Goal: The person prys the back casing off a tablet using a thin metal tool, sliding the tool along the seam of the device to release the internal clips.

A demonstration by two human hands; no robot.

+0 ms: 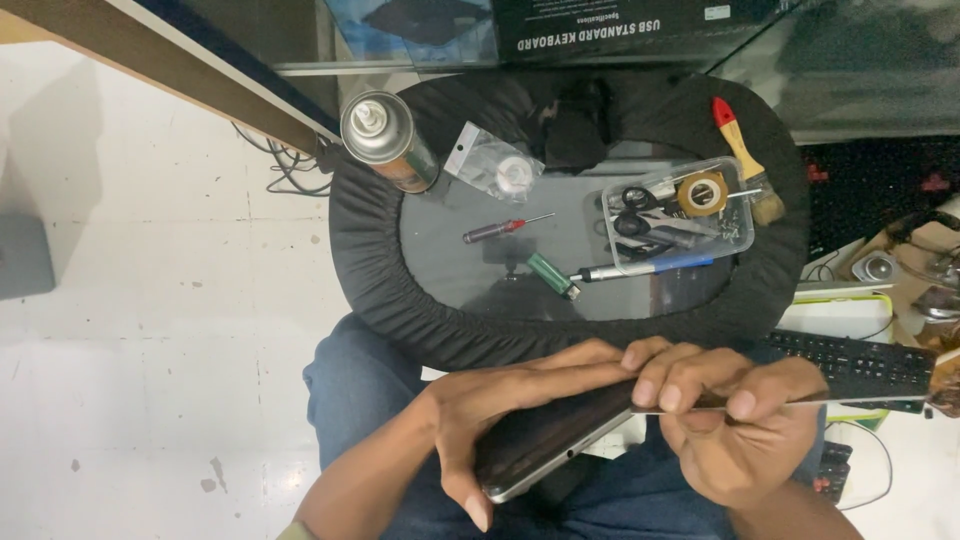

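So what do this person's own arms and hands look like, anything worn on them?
Both hands are bare: the left hand and right hand show no gloves, rings or watch. The forearms are uncovered too, apart from a pale sleeve edge at the left arm's lower end.

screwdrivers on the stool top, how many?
2. A red-handled screwdriver lies mid-surface; a green-handled screwdriver lies just below it, near the clear plastic tray. More may be hidden among the tray's tools.

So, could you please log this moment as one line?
left hand: holds tablet | right hand: thin flat tool at tablet edge | round table: screwdriver, spray can, clear tray
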